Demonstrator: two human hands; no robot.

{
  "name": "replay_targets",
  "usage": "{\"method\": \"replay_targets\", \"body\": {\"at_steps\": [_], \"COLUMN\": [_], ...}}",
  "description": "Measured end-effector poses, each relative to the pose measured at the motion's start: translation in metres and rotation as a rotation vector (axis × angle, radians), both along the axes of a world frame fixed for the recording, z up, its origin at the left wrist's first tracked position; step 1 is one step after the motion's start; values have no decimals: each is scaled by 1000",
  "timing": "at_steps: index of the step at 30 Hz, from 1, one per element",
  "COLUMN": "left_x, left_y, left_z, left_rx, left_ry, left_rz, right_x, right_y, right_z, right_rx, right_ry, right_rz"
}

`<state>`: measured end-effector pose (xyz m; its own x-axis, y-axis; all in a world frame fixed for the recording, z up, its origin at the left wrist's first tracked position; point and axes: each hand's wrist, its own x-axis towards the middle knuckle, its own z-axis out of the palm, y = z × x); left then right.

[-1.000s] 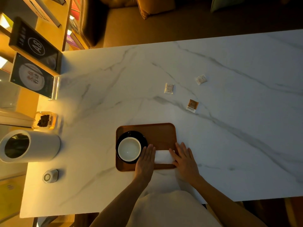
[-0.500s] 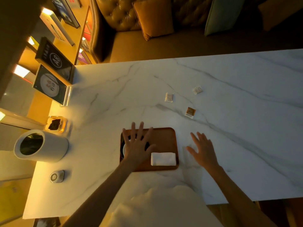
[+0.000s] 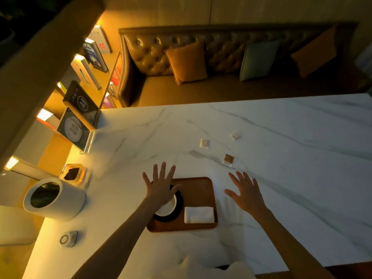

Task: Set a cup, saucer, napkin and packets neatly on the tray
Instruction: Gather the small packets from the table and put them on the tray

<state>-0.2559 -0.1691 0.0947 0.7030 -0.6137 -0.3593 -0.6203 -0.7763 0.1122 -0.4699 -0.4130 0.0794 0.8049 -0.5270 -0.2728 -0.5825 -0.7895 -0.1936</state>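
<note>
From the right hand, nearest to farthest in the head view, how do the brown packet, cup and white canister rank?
1. Brown packet, ahead of the right hand.
2. Cup, left, on the tray.
3. White canister, far left.

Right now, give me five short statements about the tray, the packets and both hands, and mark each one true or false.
1. The folded napkin lies on the tray. True.
2. All three packets are on the tray. False: the brown packet and two white packets lie on the table beyond it.
3. The cup sits on the dark saucer. True.
4. The right hand grips a packet. False: the right hand is open and holds nothing.
5. The left hand, fingers spread, hides part of the cup. True.
</note>
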Motion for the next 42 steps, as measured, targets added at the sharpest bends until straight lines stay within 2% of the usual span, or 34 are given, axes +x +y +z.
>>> {"method": "replay_targets", "body": {"at_steps": [6, 11, 14, 23, 27, 31, 33, 37, 42], "left_x": [32, 78, 96, 104, 103, 112, 121, 132, 130], "left_y": [-45, -78, -98, -203, -250, -280, -291, -308, -320], "left_z": [22, 21, 15, -30, -59, -89, -104, -128, -148], "left_rx": [-94, -247, -262, -179, -187, -244, -240, -207, -202], "left_ry": [99, 166, 200, 304, 304, 282, 279, 301, 334], "left_rz": [12, 145, 203, 158, 206, 238, 207, 243, 316], "right_x": [24, 46, 58, 105, 127, 151, 156, 154, 158], "right_y": [-39, -74, -94, -150, -171, -179, -173, -159, -162], "right_z": [18, 29, 25, -18, -53, -86, -99, -117, -123], "right_rx": [130, 263, 307, 320, 353, 452, 411, 226, 254], "right_ry": [-81, -191, -222, -128, -89, 76, 136, 74, 46], "right_rz": [-115, -246, -329, -456, -465, -412, -387, -394, -483]}}
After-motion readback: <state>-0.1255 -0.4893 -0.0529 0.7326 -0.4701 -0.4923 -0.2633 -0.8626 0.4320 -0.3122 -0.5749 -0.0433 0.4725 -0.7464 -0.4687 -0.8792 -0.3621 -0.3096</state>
